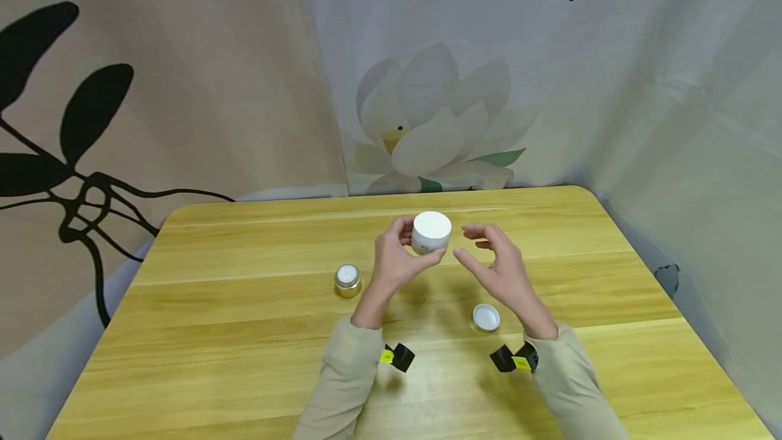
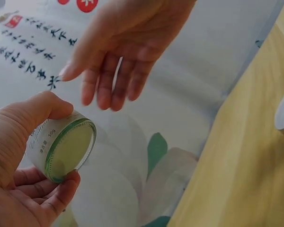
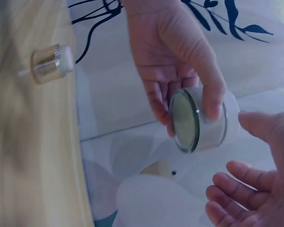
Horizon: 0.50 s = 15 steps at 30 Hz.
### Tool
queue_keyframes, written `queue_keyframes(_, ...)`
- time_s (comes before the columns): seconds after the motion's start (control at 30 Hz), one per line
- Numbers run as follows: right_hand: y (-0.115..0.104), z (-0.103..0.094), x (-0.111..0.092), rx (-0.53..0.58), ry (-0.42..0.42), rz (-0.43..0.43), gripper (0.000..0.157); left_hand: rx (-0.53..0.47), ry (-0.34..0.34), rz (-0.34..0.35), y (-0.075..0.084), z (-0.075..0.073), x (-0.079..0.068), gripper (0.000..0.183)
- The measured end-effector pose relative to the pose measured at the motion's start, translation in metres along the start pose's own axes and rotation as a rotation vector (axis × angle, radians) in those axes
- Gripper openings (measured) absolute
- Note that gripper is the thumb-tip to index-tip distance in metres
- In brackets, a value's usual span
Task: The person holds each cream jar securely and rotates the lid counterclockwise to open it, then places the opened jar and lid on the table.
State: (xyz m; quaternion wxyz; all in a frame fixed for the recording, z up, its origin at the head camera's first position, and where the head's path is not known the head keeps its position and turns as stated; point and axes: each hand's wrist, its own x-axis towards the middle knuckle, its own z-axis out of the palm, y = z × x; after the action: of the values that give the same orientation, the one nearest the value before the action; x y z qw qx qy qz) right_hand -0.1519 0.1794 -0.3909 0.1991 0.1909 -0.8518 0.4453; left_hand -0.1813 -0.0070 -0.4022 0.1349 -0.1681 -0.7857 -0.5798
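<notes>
My left hand [image 1: 396,258] grips a white cream jar [image 1: 430,232] above the wooden table [image 1: 244,331], thumb and fingers curled round its side. In the left wrist view the jar [image 2: 61,145] shows its greenish glass base. The right wrist view shows the same jar [image 3: 199,120] in the left hand [image 3: 180,61]. My right hand [image 1: 497,265] hovers just right of the jar, fingers relaxed and apart, holding nothing; it appears as an open palm [image 2: 118,52] and as fingertips [image 3: 255,189]. A white lid [image 1: 485,317] lies on the table below my right hand.
A small gold jar with a white top [image 1: 348,280] stands on the table left of my left hand, also in the right wrist view [image 3: 49,64]. Printed fabric walls with a lotus flower [image 1: 427,127] close in the table at the back and sides.
</notes>
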Motion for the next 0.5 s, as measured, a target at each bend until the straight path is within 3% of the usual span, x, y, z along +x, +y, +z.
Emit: queue_keyframes(0.5, -0.037, 0.019, 0.031, 0.051, 0.027, 0.058, 0.046, -0.019, 0.012, 0.068, 0.013, -0.010, -0.002, 0.050)
